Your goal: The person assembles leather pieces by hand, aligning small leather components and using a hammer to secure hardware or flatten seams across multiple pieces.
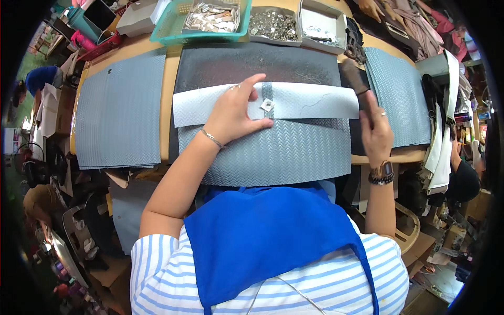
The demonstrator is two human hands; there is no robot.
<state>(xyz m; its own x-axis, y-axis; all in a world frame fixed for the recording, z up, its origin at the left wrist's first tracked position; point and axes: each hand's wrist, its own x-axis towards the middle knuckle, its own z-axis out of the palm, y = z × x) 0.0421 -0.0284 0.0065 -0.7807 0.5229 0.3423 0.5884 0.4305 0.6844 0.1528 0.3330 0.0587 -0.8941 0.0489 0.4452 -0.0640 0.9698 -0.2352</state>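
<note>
Left hand [233, 113] flat, fingers spread, pinning white strip [315, 102] by small metal square [267, 105], right hand [375, 131] fisted around dark mallet [356, 76], grey textured sheet [283, 155] beneath.

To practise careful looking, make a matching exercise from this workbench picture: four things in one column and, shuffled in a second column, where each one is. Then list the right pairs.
Things
1. left hand
2. right hand
3. green basket
4. small metal square

Places
A. at the far edge of the table, holding small pieces
B. on the white strip, between thumb and finger
C. pressing on the white strip
D. at the right, gripping a dark hammer

Pairs: 1-C, 2-D, 3-A, 4-B
</note>
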